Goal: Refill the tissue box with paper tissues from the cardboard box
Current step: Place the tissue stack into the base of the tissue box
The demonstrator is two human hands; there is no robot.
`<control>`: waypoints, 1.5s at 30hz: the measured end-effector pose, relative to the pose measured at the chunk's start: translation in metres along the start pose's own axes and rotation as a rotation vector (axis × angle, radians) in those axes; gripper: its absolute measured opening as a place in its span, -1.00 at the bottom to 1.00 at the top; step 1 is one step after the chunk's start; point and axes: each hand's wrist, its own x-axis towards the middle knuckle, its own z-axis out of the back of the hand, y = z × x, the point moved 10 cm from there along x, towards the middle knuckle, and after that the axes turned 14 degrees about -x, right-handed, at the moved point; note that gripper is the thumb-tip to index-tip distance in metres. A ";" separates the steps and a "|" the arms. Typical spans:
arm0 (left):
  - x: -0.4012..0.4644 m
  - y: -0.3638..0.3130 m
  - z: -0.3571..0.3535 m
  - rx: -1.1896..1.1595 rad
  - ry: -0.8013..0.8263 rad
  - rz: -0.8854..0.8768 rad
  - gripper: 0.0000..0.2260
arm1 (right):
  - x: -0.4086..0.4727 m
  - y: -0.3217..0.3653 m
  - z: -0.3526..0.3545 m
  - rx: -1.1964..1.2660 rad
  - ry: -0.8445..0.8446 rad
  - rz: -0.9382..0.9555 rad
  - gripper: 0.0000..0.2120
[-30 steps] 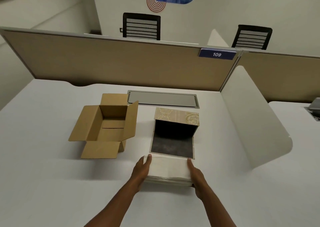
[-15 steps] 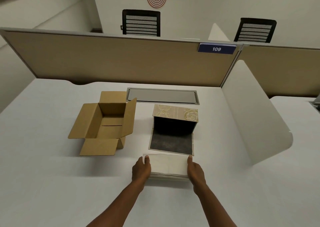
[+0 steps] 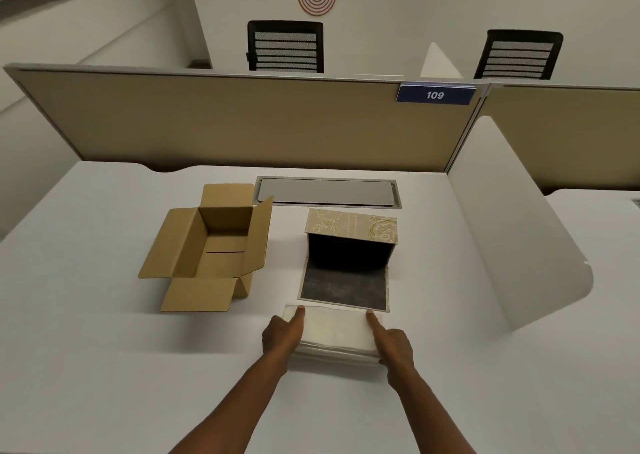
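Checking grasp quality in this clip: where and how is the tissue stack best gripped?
By its two short ends, one hand from each side, as the left hand and right hand do now. The tissue stack lies flat and loose, so squeezing both ends should keep the sheets together, judging by its layered edge.

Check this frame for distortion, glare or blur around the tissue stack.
Head view: wide-angle bending curves the partition top edge; light is soft and even, no glare; the tissue stack is sharp between both hands; the tissue box interior is too dark to read.
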 end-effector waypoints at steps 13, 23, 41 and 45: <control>0.006 0.018 0.002 0.024 0.079 -0.051 -0.32 | -0.006 0.001 -0.007 -0.049 0.035 0.048 -0.35; 0.009 0.023 0.005 -0.034 0.094 -0.070 -0.33 | -0.009 -0.006 -0.008 0.009 0.050 0.026 -0.33; 0.013 0.024 0.006 -0.035 0.117 -0.078 -0.35 | -0.007 -0.016 -0.016 0.173 0.139 -0.034 -0.32; 0.010 0.023 0.005 -0.024 0.144 -0.095 -0.37 | -0.006 -0.016 -0.014 0.175 0.102 -0.043 -0.31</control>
